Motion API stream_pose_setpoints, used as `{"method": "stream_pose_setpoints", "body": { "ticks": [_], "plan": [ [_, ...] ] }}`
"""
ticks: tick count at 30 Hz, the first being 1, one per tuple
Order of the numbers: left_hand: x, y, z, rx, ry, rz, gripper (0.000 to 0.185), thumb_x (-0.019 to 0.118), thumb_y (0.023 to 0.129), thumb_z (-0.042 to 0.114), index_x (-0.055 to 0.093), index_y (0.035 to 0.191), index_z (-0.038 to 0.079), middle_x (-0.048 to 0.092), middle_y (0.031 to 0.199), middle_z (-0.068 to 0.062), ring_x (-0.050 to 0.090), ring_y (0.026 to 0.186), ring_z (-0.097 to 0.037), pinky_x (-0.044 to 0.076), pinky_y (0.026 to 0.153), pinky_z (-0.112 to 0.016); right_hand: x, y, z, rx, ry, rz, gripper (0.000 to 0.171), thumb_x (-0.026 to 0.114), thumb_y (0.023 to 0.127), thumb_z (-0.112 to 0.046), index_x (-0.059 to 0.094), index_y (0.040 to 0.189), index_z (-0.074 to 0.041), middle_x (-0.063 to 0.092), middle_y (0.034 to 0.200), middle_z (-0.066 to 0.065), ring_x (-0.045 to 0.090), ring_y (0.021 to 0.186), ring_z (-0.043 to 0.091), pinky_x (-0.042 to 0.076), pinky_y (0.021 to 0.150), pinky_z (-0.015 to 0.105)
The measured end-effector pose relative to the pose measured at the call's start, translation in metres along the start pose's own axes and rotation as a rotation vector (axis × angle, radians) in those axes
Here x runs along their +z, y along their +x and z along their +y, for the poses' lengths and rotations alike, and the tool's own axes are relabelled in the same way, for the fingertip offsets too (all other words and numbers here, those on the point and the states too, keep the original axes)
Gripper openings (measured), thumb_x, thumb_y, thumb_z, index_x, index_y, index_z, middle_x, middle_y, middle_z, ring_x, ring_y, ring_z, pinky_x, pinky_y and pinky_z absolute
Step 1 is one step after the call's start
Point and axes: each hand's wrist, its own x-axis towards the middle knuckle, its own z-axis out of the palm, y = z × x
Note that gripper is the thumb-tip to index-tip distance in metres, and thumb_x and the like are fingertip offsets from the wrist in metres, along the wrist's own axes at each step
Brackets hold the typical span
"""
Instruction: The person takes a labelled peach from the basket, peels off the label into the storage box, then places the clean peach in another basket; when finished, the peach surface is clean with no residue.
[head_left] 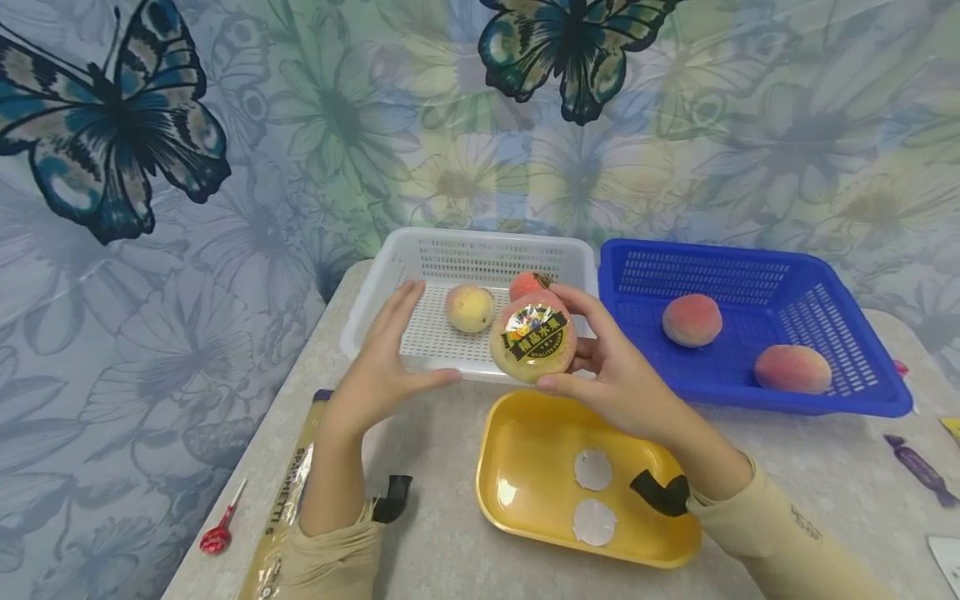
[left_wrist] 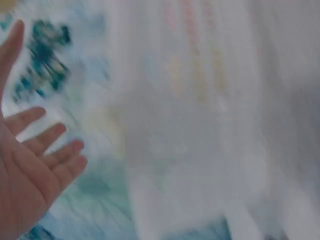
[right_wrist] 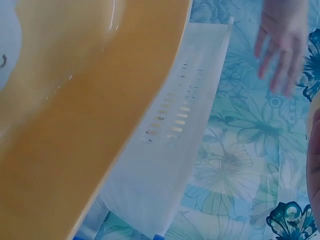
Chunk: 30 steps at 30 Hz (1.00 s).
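Observation:
My right hand (head_left: pixel 611 358) grips a peach (head_left: pixel 525 354) that bears a round black-and-gold label, held up over the front rim of the white basket (head_left: pixel 367 312). To its left, my left hand (head_left: pixel 386 358) is spread with thumb and fingers apart, touching nothing. Its straight fingers show again in the left wrist view, where the palm (left_wrist: pixel 30 175) faces the camera. Inside the white basket lie a yellowish peach (head_left: pixel 470 308) and, partly hidden behind the held one, a redder peach (head_left: pixel 527 284) with a dark label patch.
Two peaches sit in a blue basket (head_left: pixel 750 312) on the right. A yellow tray (head_left: pixel 525 517) in front holds two whitish round pieces (head_left: pixel 593 470). A red lollipop (head_left: pixel 216 540), a gold spaghetti packet (head_left: pixel 288 492) and a purple wrapped candy (head_left: pixel 921 469) lie on the table.

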Motion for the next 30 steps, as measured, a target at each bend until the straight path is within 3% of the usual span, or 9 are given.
{"method": "stream_pose_setpoints", "body": {
  "ticks": [4,8,14,18,21,24,26,30],
  "plan": [
    [0.017,-0.006,0.036,0.128,-0.112,-0.070,0.109,0.089,0.073,0.038,0.018,0.156,0.041,0.017,0.165,0.011,0.017,0.154,-0.019,0.021,0.122,-0.057,0.000,-0.005,-0.002,0.005,0.028,-0.016,0.089,0.074,0.086,-0.001,0.024,0.154,-0.030,0.033,0.147,0.003,0.068,0.103,0.023,0.059,0.083,0.029],
    [0.033,-0.008,0.057,0.217,-0.240,-0.109,0.101,0.088,0.076,0.030,0.025,0.155,0.040,0.031,0.159,0.013,0.034,0.146,-0.016,0.033,0.116,-0.053,-0.001,-0.008,-0.003,-0.016,0.030,-0.034,0.087,0.073,0.087,-0.002,0.024,0.155,-0.029,0.033,0.147,0.006,0.068,0.101,0.024,0.058,0.083,0.030],
    [0.045,-0.005,0.066,0.294,-0.339,-0.096,0.093,0.087,0.075,0.016,0.036,0.153,0.028,0.049,0.147,0.013,0.053,0.124,-0.013,0.047,0.100,-0.038,-0.003,-0.012,-0.006,-0.053,-0.028,-0.048,0.081,0.071,0.090,-0.010,0.025,0.155,-0.026,0.032,0.153,0.004,0.067,0.101,0.024,0.056,0.082,0.029],
    [0.048,-0.004,0.070,0.291,-0.363,-0.051,0.091,0.089,0.074,0.017,0.041,0.150,0.029,0.056,0.140,0.010,0.057,0.115,-0.011,0.051,0.094,-0.035,-0.007,-0.014,-0.009,-0.086,-0.163,0.025,0.078,0.073,0.090,-0.012,0.032,0.154,-0.028,0.041,0.149,-0.004,0.061,0.105,0.017,0.054,0.082,0.028],
    [0.050,-0.004,0.072,0.281,-0.370,-0.014,0.089,0.090,0.072,0.018,0.044,0.148,0.029,0.060,0.132,0.010,0.059,0.110,-0.012,0.053,0.090,-0.036,-0.010,-0.016,-0.010,-0.215,-0.325,0.140,0.067,0.075,0.090,-0.018,0.043,0.148,-0.021,0.047,0.143,0.001,0.055,0.109,0.016,0.050,0.084,0.025],
    [0.050,-0.004,0.072,0.273,-0.347,0.007,0.089,0.091,0.071,0.020,0.046,0.147,0.027,0.061,0.128,0.010,0.060,0.107,-0.013,0.054,0.086,-0.036,-0.011,-0.016,-0.012,-0.397,-0.485,0.231,0.052,0.071,0.092,-0.033,0.055,0.136,-0.010,0.050,0.138,0.011,0.052,0.120,0.021,0.045,0.095,0.023],
    [0.050,-0.004,0.072,0.270,-0.330,0.006,0.089,0.091,0.071,0.021,0.046,0.148,0.025,0.062,0.126,0.011,0.060,0.107,-0.012,0.054,0.086,-0.038,-0.013,-0.014,-0.014,-0.511,-0.581,0.251,0.049,0.064,0.094,-0.042,0.062,0.126,-0.006,0.056,0.129,0.015,0.051,0.119,0.024,0.042,0.100,0.023],
    [0.050,-0.004,0.073,0.265,-0.305,-0.008,0.088,0.090,0.071,0.024,0.047,0.147,0.026,0.062,0.126,0.012,0.059,0.106,-0.010,0.054,0.085,-0.034,-0.016,-0.012,-0.017,-0.608,-0.703,0.237,0.043,0.057,0.098,-0.043,0.069,0.116,-0.006,0.066,0.114,0.010,0.055,0.108,0.025,0.040,0.101,0.023]
  ]
}}
